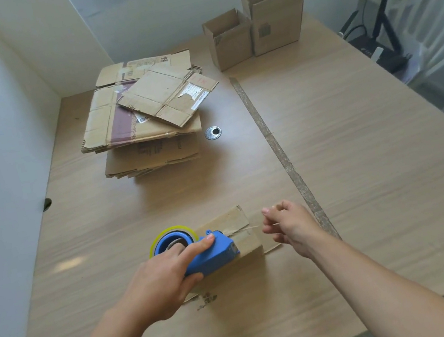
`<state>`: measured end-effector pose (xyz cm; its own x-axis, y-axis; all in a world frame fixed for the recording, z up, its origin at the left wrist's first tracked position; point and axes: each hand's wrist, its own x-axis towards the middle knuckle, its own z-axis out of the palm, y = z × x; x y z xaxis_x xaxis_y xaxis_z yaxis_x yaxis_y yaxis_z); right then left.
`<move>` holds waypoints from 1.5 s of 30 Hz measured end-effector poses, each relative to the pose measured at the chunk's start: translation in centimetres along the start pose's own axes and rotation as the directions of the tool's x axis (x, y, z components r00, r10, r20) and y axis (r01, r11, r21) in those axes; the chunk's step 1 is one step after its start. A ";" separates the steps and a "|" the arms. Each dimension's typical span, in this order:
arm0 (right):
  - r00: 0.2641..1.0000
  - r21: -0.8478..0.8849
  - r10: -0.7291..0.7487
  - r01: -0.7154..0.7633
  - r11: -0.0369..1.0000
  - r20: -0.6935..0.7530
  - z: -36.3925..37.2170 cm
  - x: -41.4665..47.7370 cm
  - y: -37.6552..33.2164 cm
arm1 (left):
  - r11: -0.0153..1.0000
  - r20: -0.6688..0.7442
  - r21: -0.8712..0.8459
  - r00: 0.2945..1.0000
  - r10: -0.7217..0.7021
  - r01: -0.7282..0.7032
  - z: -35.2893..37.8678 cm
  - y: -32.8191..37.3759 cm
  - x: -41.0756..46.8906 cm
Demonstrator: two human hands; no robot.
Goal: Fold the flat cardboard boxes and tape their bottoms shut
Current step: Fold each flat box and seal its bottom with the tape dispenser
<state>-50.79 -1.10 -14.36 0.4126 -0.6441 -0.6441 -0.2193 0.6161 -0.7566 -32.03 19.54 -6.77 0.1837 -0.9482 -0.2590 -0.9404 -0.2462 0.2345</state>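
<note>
Far-left corner: a stack of flat cardboard [118, 118] is blocking it.
Far-right corner: 2 upright boxes [272, 21] are standing side by side.
Near edge, middle: a small box [241, 223] and tape dispenser [209, 255] are sitting in the way.
Table [362, 174] centre and right edge: bare wood is lying open, 1 worn strip [283, 158] crossing it.

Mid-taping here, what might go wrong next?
1. The right hand appears to be off the box, so only the left hand pressing the tape dispenser steadies it; the box may slide or twist.
2. The dispenser sits near the box's right edge, so the taping might end short or skewed.
</note>
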 end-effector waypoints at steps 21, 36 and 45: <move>0.984 -0.043 0.135 -0.141 0.989 -0.113 2.9 1.1 3.3 | 1.000 -0.015 0.007 1.000 0.007 -0.007 0.0 0.1 -0.1; 0.886 -0.393 -0.066 0.269 0.879 0.458 0.1 -1.2 1.6 | 1.000 -0.052 0.007 0.998 0.019 -0.018 0.1 -0.1 -0.1; 0.588 -0.576 -0.125 0.809 0.118 0.799 0.2 1.5 -2.3 | 1.000 -0.045 -0.006 0.999 0.016 -0.017 -0.4 0.1 -0.2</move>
<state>-49.52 -3.40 -13.50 0.9766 -0.0928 -0.1940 -0.2016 -0.7093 -0.6755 -32.07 19.59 -6.33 0.1811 -0.9602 -0.2125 -0.9416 -0.2317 0.2443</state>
